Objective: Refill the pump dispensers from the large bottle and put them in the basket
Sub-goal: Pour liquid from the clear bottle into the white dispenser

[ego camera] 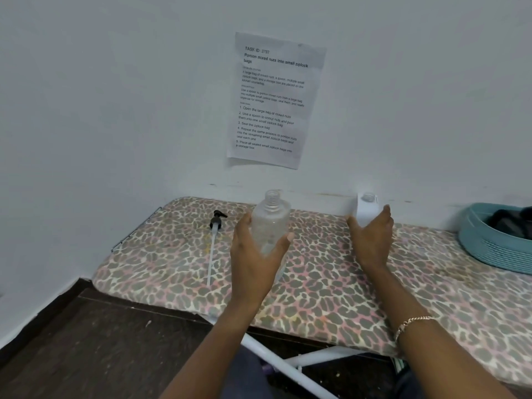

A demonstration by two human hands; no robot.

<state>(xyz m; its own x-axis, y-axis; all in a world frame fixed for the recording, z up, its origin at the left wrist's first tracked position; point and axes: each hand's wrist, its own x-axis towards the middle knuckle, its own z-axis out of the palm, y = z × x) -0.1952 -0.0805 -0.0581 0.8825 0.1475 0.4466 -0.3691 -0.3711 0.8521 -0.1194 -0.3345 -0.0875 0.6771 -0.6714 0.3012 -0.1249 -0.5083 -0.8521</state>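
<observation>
Left hand (253, 254) grips the clear dispenser (270, 223), neck uncapped, over the patterned board (316, 298); right hand (372, 240) is spread wide at the large white bottle (367, 205) by the wall, contact not determinable. Risks: the narrow neck may be missed or overfilled in pouring, wetting the padded cover; the soft surface may tip a bottle set down; the loose pump (216, 223) lies with its tube on fabric and may soil. The teal basket (489, 249) is cut off at right, its dark contents unidentifiable; fill levels are unreadable
</observation>
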